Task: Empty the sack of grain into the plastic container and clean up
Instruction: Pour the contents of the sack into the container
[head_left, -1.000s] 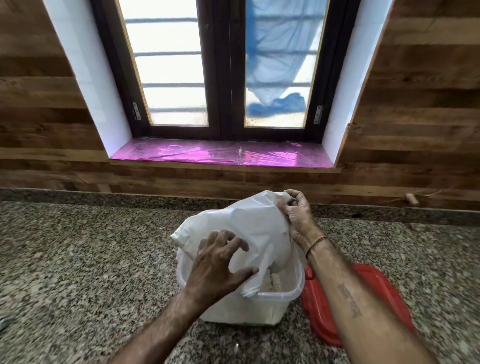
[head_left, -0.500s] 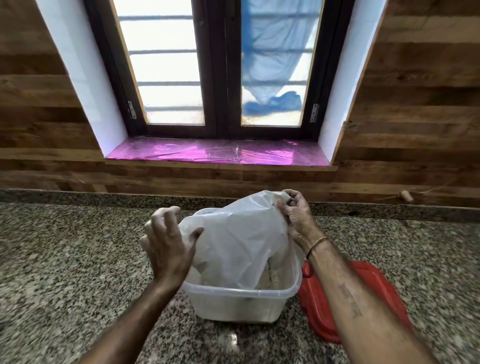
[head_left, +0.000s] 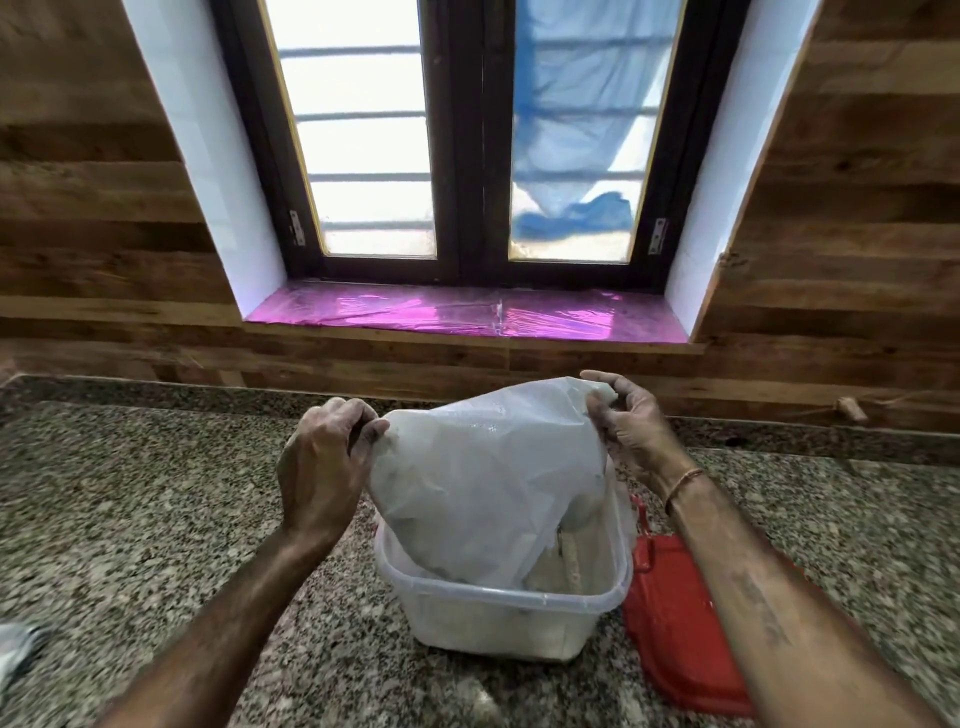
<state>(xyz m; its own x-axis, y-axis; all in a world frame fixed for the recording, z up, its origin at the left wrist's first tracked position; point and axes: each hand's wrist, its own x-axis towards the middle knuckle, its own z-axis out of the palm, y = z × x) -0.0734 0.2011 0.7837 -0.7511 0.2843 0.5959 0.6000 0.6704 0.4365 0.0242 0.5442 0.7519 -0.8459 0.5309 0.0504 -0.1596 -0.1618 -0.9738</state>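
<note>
- sack: white plastic, held up between both hands; its lower end hangs inside the plastic container.
- left hand: fingers curled, thumb pinching the sack's upper left corner.
- right hand: fingers and thumb pinching the upper right corner, slightly higher than the left fingers.
- plastic container: translucent, rectangular, lid off, standing on the table directly below the fingers. Pale contents show under the sack; can't make out detail.
- red lid: flat on the table, below and right of the right fingers, just beside the container's right wall, partly hidden by the right forearm.
- bracelet: thin, on the right wrist.
- Beyond the fingers: wood-panel wall, window, pink film on the sill.
</note>
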